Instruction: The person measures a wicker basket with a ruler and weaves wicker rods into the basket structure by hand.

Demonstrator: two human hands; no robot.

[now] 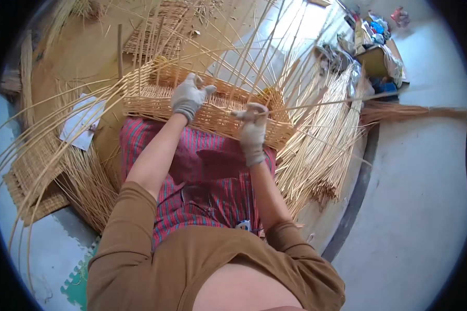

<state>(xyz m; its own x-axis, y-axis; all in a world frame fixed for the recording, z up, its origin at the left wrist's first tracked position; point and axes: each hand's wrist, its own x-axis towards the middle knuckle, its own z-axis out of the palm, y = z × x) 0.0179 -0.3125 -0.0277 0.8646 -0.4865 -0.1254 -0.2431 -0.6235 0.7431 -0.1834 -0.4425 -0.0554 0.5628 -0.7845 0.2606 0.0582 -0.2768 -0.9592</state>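
Observation:
A long, half-woven wicker basket (161, 107) lies across my lap, with upright stakes rising from its walls. My left hand (189, 97), in a pale work glove, is closed over the near wall, its thumb toward the inside. Farther right along the same wall, my gloved right hand (253, 129) has its fingers curled around a wicker strand (316, 103). This strand runs out to the right past the basket's end. The fingertips of both hands are partly hidden. A striped red cloth (192, 171) covers my legs under the basket.
Bundles of loose wicker rods (321, 150) lie to the right, with a darker bundle (410, 112) beyond. Long bent stakes (62, 140) sweep out left over a white paper (83, 122) and woven panels (36, 171). Another woven panel (158, 33) is ahead, and a cluttered box (376, 59) stands far right.

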